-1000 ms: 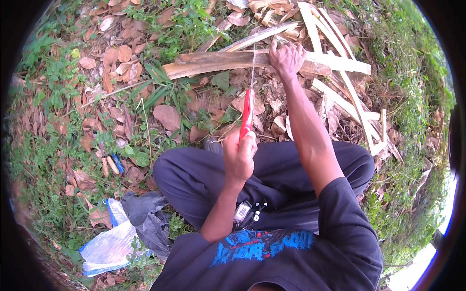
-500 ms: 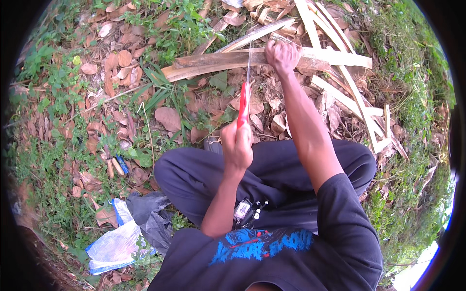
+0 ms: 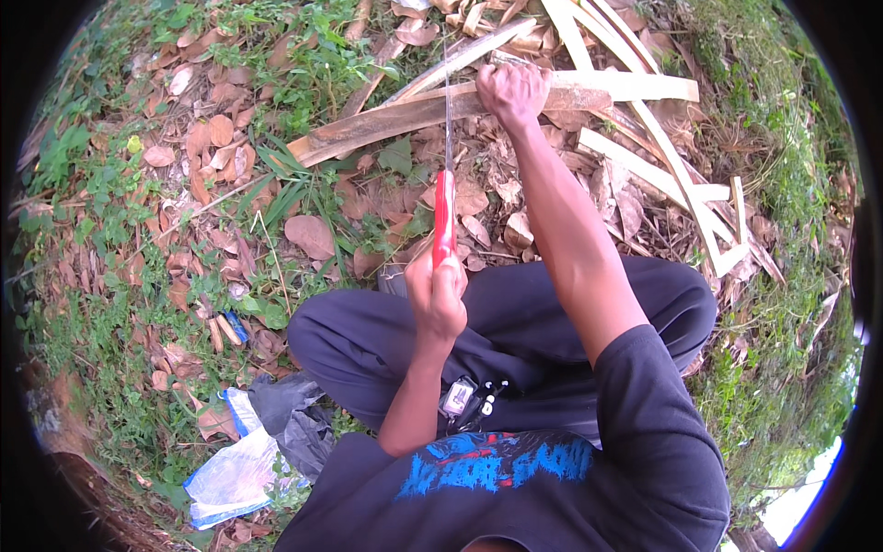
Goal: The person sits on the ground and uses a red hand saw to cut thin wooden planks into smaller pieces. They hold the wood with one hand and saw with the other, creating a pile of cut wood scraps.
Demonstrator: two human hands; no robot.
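My left hand [image 3: 437, 299] is closed around the red handle of a hand saw [image 3: 443, 216]. The saw's thin blade points away from me and crosses a rough wooden plank [image 3: 386, 122], left of my right hand. With its fingers closed over the plank, my right hand [image 3: 515, 92] presses near the plank's middle. The plank lies crosswise on the far side of my folded legs; its bark-brown face shows toward the left end. Just where the blade meets the wood, the cut itself is too small to make out.
Pale wooden strips [image 3: 671, 175] lie crossed at the right and far side. Dry leaves and grass cover the ground. To my left are a crumpled white and blue plastic bag [image 3: 235, 474], a dark bag [image 3: 303, 432] and a small blue object [image 3: 236, 327] beside short sticks.
The saw has slid slightly back toward me in my left hand. My right hand stays closed on the plank. The whole view has shifted a little.
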